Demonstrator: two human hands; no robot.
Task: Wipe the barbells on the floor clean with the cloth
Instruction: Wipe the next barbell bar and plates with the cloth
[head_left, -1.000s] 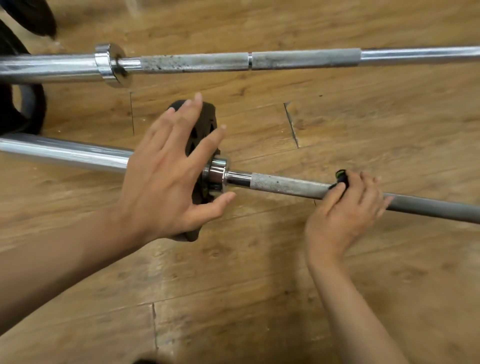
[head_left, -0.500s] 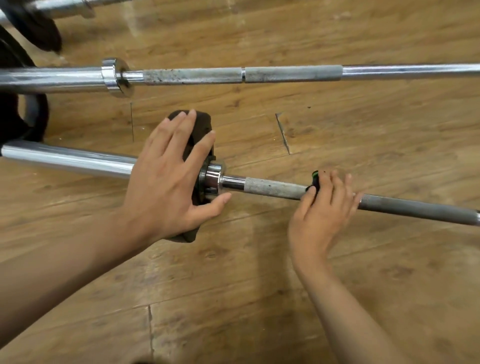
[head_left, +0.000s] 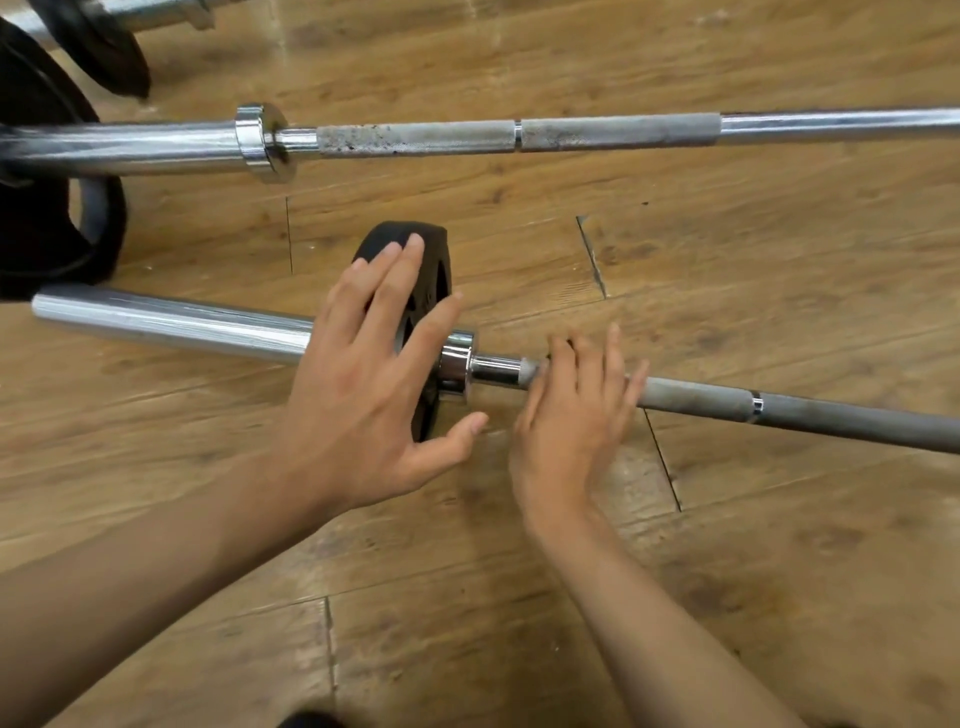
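Observation:
The near barbell (head_left: 831, 415) lies on the wooden floor, its chrome sleeve (head_left: 171, 322) pointing left. A small black plate (head_left: 400, 236) stands on that sleeve against the collar. My left hand (head_left: 363, 384) presses on the plate's left face with straight, spread fingers. My right hand (head_left: 571, 410) drapes over the knurled shaft just right of the collar and holds a dark cloth (head_left: 570, 343) against it. Only a small edge of the cloth shows above the fingers. The far barbell (head_left: 597, 132) lies parallel behind, its grip speckled with dirt.
Large black plates (head_left: 36, 208) stand at the left edge on the far barbell's sleeve. Another bar end with a black plate (head_left: 104, 57) shows at the top left. Wooden floor (head_left: 727, 571) spreads to the right and in front.
My right hand has slid the cloth left along the near shaft, from mid-grip up to the collar. My left hand has stayed on the plate.

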